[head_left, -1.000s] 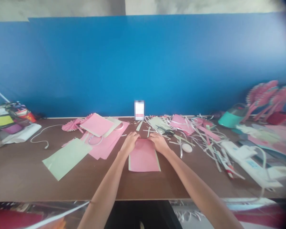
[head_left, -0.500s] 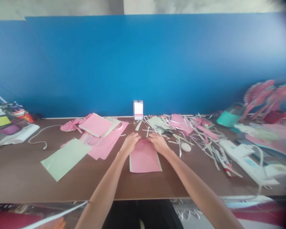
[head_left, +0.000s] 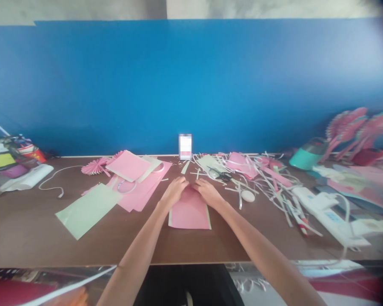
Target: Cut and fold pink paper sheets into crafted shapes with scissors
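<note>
A pink paper sheet (head_left: 189, 215) with a pale green edge lies on the brown table (head_left: 28, 229), right in front of me. My left hand (head_left: 174, 191) and my right hand (head_left: 209, 194) both grip its far edge, and the paper bulges up between them. Just left of my left hand lie loose pink sheets (head_left: 143, 191). A pale green sheet (head_left: 87, 211) rests further left. Small scissors (head_left: 221, 175) sit beyond my right hand among pale paper strips (head_left: 268, 182).
Along the blue wall stand a pink paper fan (head_left: 94, 167) and a blurred white card (head_left: 185, 146). A white oval object (head_left: 248, 196) lies right of my right hand. A white power strip (head_left: 330, 221), teal container (head_left: 308, 154) and pink fans (head_left: 344, 131) crowd the right.
The pink sheet's far edge now bulges up between my hands, and my right hand has moved slightly left toward my left. The sheet sits a little more to the left.
</note>
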Demonstrator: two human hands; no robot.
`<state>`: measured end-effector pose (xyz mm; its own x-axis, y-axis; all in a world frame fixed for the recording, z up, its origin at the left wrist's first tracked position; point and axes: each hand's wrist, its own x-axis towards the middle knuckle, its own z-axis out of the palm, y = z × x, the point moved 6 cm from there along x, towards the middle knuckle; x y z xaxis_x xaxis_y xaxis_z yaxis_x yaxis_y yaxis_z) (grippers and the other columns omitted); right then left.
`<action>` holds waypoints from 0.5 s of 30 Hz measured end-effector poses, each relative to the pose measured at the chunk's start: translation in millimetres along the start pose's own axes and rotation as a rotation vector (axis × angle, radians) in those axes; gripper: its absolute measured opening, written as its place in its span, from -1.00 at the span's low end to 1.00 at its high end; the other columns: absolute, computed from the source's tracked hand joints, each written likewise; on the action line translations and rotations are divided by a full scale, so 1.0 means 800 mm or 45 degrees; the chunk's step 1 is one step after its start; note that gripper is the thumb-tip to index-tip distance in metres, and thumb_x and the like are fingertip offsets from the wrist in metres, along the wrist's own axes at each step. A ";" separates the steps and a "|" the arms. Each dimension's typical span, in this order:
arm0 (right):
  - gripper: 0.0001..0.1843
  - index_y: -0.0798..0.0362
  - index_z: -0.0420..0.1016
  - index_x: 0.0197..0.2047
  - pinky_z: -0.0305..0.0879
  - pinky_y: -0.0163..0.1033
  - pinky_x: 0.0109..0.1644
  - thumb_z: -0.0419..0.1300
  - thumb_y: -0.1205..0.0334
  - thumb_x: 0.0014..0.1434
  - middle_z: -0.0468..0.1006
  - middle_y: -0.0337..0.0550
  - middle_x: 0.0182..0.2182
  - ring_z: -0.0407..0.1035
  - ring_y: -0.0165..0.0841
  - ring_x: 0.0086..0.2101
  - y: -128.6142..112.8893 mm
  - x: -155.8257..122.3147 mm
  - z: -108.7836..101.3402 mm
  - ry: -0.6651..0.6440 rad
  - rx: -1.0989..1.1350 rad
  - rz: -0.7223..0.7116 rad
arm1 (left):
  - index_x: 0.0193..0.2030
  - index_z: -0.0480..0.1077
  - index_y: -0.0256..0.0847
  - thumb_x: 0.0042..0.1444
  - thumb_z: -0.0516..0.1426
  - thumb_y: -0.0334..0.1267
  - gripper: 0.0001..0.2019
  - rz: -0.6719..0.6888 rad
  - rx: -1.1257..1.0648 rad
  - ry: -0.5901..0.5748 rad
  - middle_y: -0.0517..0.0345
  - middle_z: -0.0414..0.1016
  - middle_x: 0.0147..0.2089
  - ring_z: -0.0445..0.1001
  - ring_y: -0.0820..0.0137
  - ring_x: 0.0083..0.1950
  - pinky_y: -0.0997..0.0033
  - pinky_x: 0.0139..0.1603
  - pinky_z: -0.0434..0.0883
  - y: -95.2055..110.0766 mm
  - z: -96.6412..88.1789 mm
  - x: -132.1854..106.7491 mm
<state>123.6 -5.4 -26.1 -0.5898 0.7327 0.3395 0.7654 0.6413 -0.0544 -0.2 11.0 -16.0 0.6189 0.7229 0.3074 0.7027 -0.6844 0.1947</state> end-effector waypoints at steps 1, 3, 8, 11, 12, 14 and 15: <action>-0.62 0.11 0.45 0.01 0.21 -0.18 0.05 -0.05 0.50 0.22 0.40 -0.06 -0.22 0.25 -0.27 -0.14 0.000 0.000 0.000 0.000 0.011 -0.003 | -0.27 0.37 -0.22 0.21 -0.09 -0.46 -0.77 -0.025 0.014 -0.003 0.07 0.34 -0.21 0.31 0.33 -0.15 0.38 -0.11 0.27 0.000 -0.001 -0.001; -0.61 0.09 0.45 0.02 0.21 -0.17 0.06 -0.05 0.49 0.23 0.41 -0.06 -0.22 0.25 -0.27 -0.13 0.001 -0.001 -0.001 0.001 0.039 -0.012 | -0.26 0.38 -0.21 0.23 -0.09 -0.42 -0.78 -0.078 0.046 -0.013 0.08 0.34 -0.21 0.31 0.33 -0.14 0.40 -0.13 0.27 0.000 -0.002 -0.003; -0.56 0.02 0.45 0.07 0.26 -0.20 0.01 -0.04 0.49 0.22 0.44 -0.06 -0.22 0.27 -0.28 -0.13 0.002 -0.005 -0.001 -0.008 0.143 -0.036 | -0.16 0.40 -0.20 0.24 -0.08 -0.40 -0.76 -0.135 0.108 -0.054 0.07 0.35 -0.14 0.29 0.33 -0.07 0.42 -0.11 0.29 0.000 0.001 -0.012; -0.54 0.00 0.45 0.07 0.28 -0.20 -0.01 -0.05 0.51 0.20 0.44 -0.05 -0.20 0.28 -0.27 -0.11 0.004 -0.007 -0.001 -0.011 0.180 -0.032 | -0.13 0.41 -0.21 0.24 -0.07 -0.41 -0.75 -0.112 0.128 -0.041 0.06 0.35 -0.11 0.28 0.33 -0.04 0.39 -0.05 0.29 0.005 0.004 -0.018; -0.54 0.00 0.46 0.06 0.28 -0.20 -0.01 -0.05 0.52 0.20 0.45 -0.05 -0.19 0.28 -0.27 -0.10 0.005 -0.008 -0.001 -0.009 0.193 -0.031 | -0.13 0.41 -0.22 0.24 -0.07 -0.42 -0.75 -0.115 0.147 -0.031 0.05 0.35 -0.11 0.28 0.32 -0.03 0.37 -0.03 0.29 0.007 0.005 -0.019; -0.54 0.01 0.46 0.05 0.27 -0.19 0.01 -0.05 0.53 0.19 0.45 -0.05 -0.17 0.29 -0.27 -0.09 0.007 -0.008 -0.002 0.003 0.233 -0.029 | -0.14 0.41 -0.23 0.23 -0.07 -0.44 -0.75 -0.140 0.196 -0.017 0.03 0.35 -0.12 0.28 0.29 -0.04 0.34 -0.03 0.29 0.011 0.007 -0.021; -0.54 0.02 0.47 0.04 0.27 -0.19 0.02 -0.06 0.54 0.19 0.45 -0.05 -0.16 0.30 -0.28 -0.09 0.008 -0.008 -0.004 0.014 0.261 -0.031 | -0.15 0.41 -0.23 0.23 -0.07 -0.45 -0.75 -0.159 0.217 -0.013 0.03 0.35 -0.14 0.28 0.28 -0.05 0.33 -0.05 0.29 0.012 0.008 -0.022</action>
<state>133.3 -7.0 -26.0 -0.6037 0.7149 0.3528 0.6821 0.6923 -0.2357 -2.3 -7.5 -25.3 0.5264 0.8023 0.2813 0.8227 -0.5642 0.0696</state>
